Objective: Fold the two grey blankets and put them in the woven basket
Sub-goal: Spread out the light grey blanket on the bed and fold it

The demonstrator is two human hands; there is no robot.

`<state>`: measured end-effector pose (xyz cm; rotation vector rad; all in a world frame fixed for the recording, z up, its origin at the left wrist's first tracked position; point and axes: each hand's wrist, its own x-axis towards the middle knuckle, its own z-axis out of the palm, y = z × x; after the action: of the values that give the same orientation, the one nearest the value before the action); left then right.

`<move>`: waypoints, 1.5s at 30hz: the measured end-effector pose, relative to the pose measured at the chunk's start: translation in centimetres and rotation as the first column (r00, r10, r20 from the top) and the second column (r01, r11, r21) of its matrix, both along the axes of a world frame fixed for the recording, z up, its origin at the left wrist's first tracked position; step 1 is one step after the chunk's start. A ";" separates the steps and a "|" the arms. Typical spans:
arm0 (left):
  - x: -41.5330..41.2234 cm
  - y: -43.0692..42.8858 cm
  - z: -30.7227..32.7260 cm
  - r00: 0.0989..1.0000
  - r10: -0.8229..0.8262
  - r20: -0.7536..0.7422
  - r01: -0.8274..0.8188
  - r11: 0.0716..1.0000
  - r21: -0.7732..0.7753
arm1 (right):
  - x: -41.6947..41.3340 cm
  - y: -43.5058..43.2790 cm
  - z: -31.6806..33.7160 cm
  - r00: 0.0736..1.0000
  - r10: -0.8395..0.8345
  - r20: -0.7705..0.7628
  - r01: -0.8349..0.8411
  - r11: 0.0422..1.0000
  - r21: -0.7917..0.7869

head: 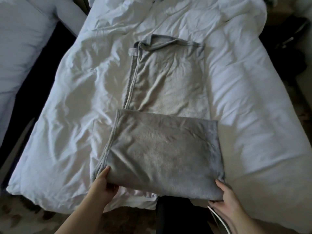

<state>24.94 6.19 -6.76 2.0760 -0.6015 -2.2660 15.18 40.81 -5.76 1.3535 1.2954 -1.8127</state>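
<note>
A grey blanket [162, 149] lies lengthwise down the middle of the white bed, folded into a long strip. Its near end is doubled back over itself into a thick rectangle, and its far end [168, 68] lies flat with a small label at the far left corner. My left hand [103, 181] grips the near left corner of the doubled part, thumb on top and fingers underneath. My right hand [224, 195] grips the near right corner the same way. No second blanket and no woven basket are in view.
The white duvet [64, 115] is rumpled and covers the whole bed. A second white bed [22, 44] stands at the left across a dark gap. Dark objects [290, 48] sit at the far right. A white cable [217, 217] hangs by my right wrist.
</note>
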 end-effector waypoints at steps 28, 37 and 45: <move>18.5 1.5 15.6 0.887 0.172 -0.428 -0.139 0.984 0.108 | 18.8 3.7 14.2 0.875 -0.409 -0.259 0.321 0.891 -0.322; 25.0 2.4 13.4 0.915 0.176 -0.363 -0.123 0.978 0.166 | 25.0 5.2 11.7 0.897 -0.419 -0.142 0.365 0.881 -0.300; 19.2 2.0 15.8 0.845 0.238 -0.479 -0.170 0.969 0.182 | 18.5 4.0 14.7 0.871 -0.444 -0.210 0.352 0.863 -0.362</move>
<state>44.15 8.17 9.03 1.3994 -0.1916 -2.6089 33.71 44.77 8.93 1.2816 0.8326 -2.4608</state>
